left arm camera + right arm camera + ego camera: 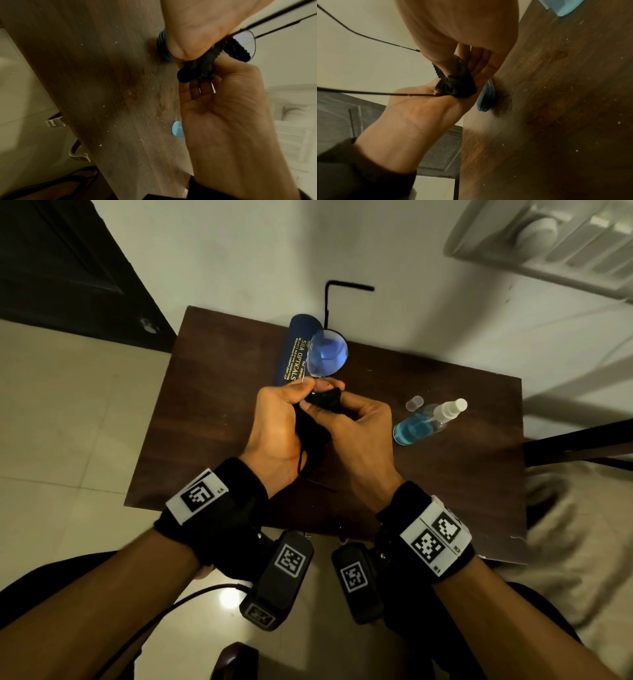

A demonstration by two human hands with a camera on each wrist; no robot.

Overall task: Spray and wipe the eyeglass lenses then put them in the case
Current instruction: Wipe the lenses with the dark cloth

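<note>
Above the brown table (pixel 212 392) I hold thin black wire eyeglasses (pixel 327 354) upright; one round lens shows blue, and a temple (pixel 330 299) sticks up. My left hand (pixel 294 398) pinches the frame beside that lens. My right hand (pixel 342 405) pinches a black cloth (pixel 323 398) around the other lens, which is hidden in the head view. In the left wrist view the cloth (pixel 202 65) covers part of a lens (pixel 245 40). The blue case (pixel 294 350) lies behind my hands. A spray bottle (pixel 424 422) of blue liquid lies on its side to the right.
A small clear cap (pixel 414 402) stands by the bottle's nozzle. The table backs onto a white wall. A dark door (pixel 68 268) is at far left. Crumpled beige fabric (pixel 565 508) and a dark bar sit off the table's right edge.
</note>
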